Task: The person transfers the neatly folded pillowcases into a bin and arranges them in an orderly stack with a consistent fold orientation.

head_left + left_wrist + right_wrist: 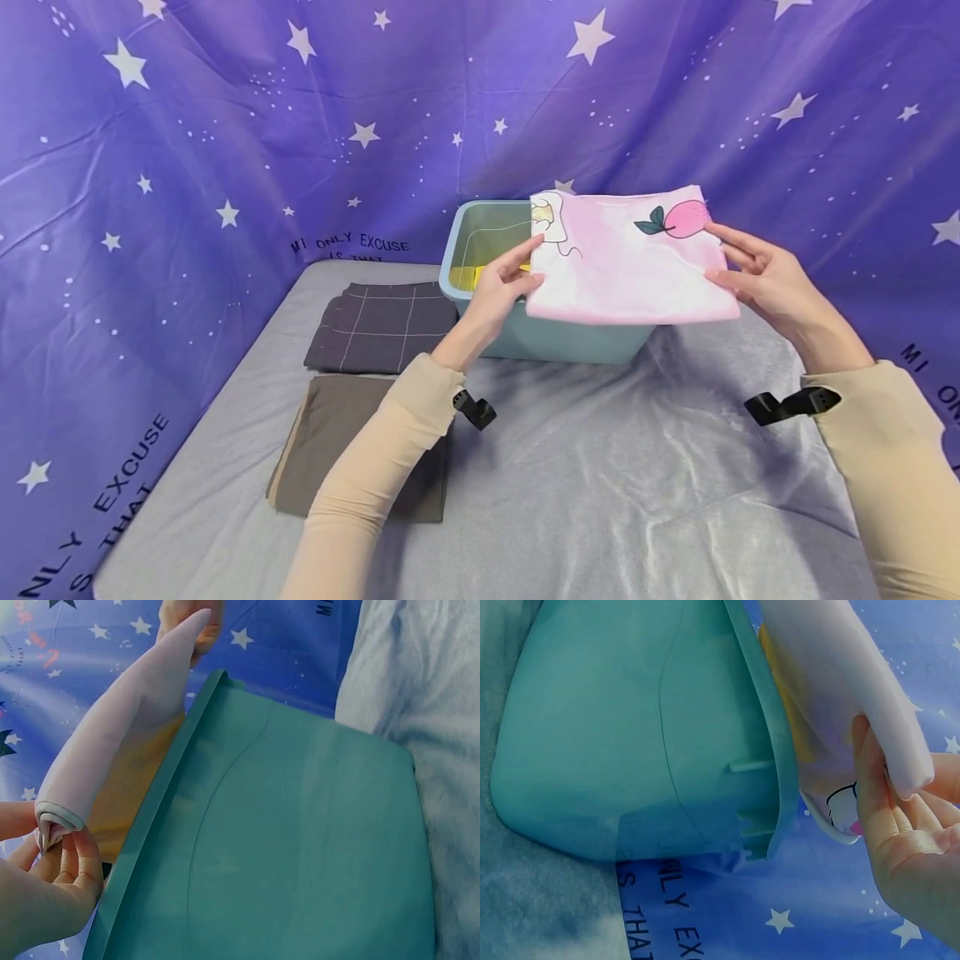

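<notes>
A folded pink-and-white cloth [615, 258], printed with a pink fruit and green leaves, is held up over the front of a teal plastic bin [555, 340]. My left hand [497, 287] pinches its left edge, thumb in front. On the opposite edge, my right hand [772, 283] grips the cloth between thumb and fingers. The left wrist view shows the rolled, layered end of the cloth [112, 742] between the fingers, just above the bin's rim. Something yellow [467, 277] shows inside the bin; the cloth hides most of the opening.
Left of the bin lies a folded dark grey cloth [382, 327] with white grid lines. Nearer stands a folded brown cloth [330, 442], partly behind the left forearm. All rest on a grey velvety surface [600, 483]. A purple star-printed curtain [420, 100] hangs behind.
</notes>
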A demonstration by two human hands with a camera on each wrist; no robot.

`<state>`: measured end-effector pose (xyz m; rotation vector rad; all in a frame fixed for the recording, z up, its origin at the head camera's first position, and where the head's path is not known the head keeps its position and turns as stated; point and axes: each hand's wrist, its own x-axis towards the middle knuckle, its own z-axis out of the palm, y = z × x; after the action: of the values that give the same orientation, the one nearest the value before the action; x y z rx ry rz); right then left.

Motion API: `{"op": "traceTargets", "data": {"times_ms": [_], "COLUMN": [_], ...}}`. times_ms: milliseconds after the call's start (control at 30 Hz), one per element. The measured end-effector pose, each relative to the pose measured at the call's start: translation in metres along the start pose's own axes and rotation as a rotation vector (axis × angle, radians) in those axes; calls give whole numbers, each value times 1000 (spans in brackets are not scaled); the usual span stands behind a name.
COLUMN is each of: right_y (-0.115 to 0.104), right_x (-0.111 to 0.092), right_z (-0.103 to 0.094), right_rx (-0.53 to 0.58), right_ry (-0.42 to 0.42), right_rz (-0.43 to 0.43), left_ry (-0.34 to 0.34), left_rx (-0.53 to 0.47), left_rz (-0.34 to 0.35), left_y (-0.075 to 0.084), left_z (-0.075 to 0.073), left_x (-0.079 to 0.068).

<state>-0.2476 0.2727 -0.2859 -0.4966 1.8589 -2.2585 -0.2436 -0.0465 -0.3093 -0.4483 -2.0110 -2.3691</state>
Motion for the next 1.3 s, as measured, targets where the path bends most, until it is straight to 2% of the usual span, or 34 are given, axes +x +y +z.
{"op": "traceTargets", "data": {"times_ms": [400,833,1300], "right_y": [-5,-8,-14], "right_x": [14,30,51], "right_z": [12,17,25], "right_rx": [-162,-117,-286], "right_ry": [-18,-64,-47], "right_rz": [92,149,255], "left_ry": [67,75,99], "left_rx": [6,73,107], "left_rz": [-22,-114,-196], "left_y": [8,18,22], "left_z": [-14,-27,-37], "left_x": [6,18,32]}}
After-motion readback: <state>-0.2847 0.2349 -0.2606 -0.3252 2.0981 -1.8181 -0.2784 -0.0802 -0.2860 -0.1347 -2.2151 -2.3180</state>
